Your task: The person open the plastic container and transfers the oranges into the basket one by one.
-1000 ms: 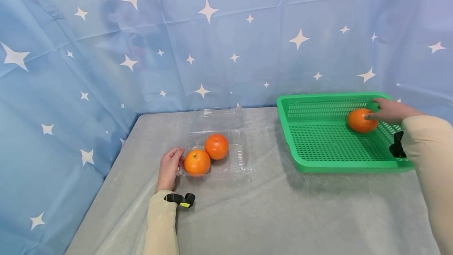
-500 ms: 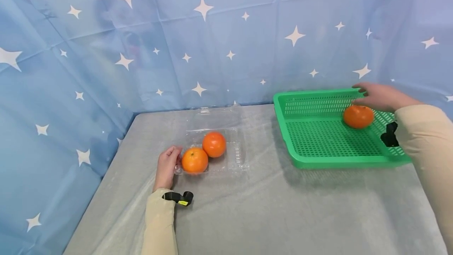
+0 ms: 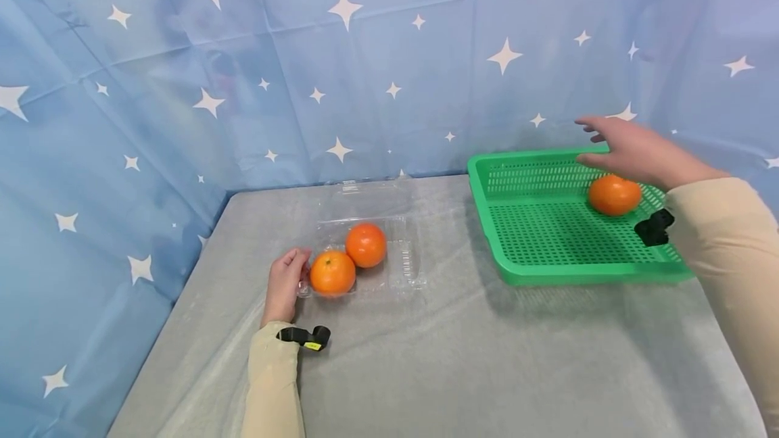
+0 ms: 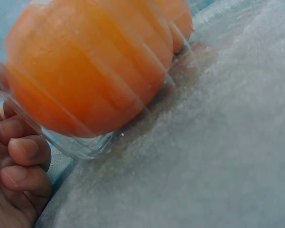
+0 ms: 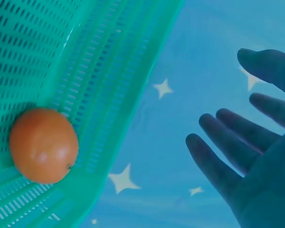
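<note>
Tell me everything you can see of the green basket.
The green basket is shallow and rectangular, apparently plastic, with a smooth solid rim, slotted walls and a perforated base. It sits upright on the gray table, at the right of the head view, its far side near the starry blue curtain. One orange lies inside, toward the far right corner. The right sleeve hides part of the basket's right end; whether they touch cannot be told.

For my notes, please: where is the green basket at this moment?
In the head view, the green basket is on the right side of the grey table, in front of the starry curtain, with one orange in it.
</note>
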Demonstrator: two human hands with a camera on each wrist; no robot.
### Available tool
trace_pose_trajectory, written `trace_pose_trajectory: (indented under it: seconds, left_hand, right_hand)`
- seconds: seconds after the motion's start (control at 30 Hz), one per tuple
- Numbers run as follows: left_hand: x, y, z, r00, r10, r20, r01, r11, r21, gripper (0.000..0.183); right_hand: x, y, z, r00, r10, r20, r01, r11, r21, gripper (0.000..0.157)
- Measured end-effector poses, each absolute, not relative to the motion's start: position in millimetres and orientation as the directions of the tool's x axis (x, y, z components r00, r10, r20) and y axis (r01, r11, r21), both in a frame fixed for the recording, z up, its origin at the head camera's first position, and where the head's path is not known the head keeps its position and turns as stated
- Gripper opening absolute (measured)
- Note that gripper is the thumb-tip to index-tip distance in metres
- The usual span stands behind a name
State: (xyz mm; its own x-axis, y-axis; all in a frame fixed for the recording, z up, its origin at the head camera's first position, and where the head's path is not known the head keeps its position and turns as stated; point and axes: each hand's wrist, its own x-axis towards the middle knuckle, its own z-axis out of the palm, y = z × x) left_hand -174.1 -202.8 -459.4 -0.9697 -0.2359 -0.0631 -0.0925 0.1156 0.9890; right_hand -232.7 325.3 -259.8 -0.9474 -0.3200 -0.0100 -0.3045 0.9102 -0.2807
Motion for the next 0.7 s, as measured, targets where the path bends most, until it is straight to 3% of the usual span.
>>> trace_pose_trajectory:
  seconds: [0.43, 0.7]
  left_hand:
    - [-174.0, -204.0, -456.5, -0.972, -0.226, -0.059, -0.080, 0.086, 0.993, 0.037]
    - [-177.7, -205.7, -459.5, -0.971, -0.223, -0.086, -0.111, 0.106, 0.988, 0.036]
  right_hand:
    - [-213.0, 288.8, -251.6, -0.931, -0.363, 0.032, -0.360, 0.903, -0.234, 0.073]
    - [-199.1, 265.9, -252.7, -0.901, -0.414, 0.127, -0.433, 0.877, -0.210, 0.069]
